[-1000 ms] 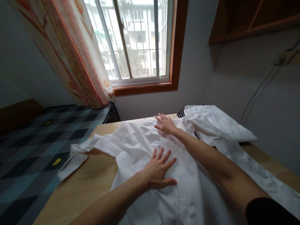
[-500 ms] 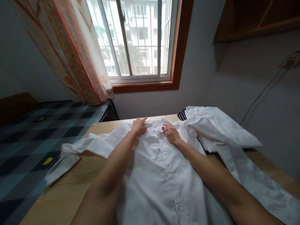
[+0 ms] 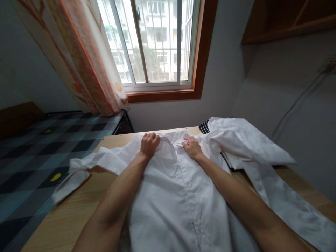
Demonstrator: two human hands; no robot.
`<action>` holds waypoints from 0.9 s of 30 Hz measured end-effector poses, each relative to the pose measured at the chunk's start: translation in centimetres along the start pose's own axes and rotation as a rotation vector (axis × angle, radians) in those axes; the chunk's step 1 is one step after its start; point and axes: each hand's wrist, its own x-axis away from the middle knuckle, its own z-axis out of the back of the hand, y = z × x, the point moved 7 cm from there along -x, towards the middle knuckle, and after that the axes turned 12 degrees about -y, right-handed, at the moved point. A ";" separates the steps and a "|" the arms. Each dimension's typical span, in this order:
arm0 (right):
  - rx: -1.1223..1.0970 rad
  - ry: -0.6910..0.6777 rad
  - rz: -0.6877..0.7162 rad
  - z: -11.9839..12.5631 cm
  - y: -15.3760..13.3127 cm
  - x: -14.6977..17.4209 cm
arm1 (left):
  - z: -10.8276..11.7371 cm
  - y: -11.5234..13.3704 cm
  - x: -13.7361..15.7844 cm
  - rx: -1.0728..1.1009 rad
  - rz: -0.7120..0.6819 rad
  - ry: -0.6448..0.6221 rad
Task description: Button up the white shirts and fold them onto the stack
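Note:
A white long-sleeved button shirt (image 3: 168,196) lies front up on a wooden table, its collar toward the window and its sleeves spread to both sides. Near the left of the collar, my left hand (image 3: 149,144) is closed with the fingers curled on the fabric. My right hand (image 3: 193,147) grips the cloth at the right of the collar, thumb and fingers drawn together. The button placket runs down the middle between my forearms, with soft creases along it.
Folded white and black-striped clothes (image 3: 244,136) are stacked at the table's back right, partly under the right sleeve. The wooden table (image 3: 65,224) borders a bed with a checked cover (image 3: 26,161) on the left. A window (image 3: 157,45), curtain (image 3: 86,63) and wall shelf (image 3: 291,31) are beyond.
My left hand has shifted slightly left and its fingers have curled in, pulling the left collar side of the shirt outward. My right hand stays at the right of the collar.

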 end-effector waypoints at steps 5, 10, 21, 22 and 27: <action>-0.008 -0.070 -0.182 0.6 0.3 -1.1 | -1.2 2.1 1.2 0.198 -0.161 -0.235; 0.017 -0.059 -0.276 3.3 0.5 -5.1 | -0.6 0.7 2.0 0.352 -0.122 -0.316; 0.007 -0.080 -0.292 1.6 3.0 -6.6 | -1.3 -5.0 1.5 0.145 0.251 -0.336; 0.014 -0.025 -0.276 2.1 2.8 -6.4 | -0.8 -4.8 1.8 0.122 0.259 -0.302; 0.047 0.218 -0.190 3.5 2.0 -5.2 | -0.2 -5.0 2.2 0.050 0.367 -0.325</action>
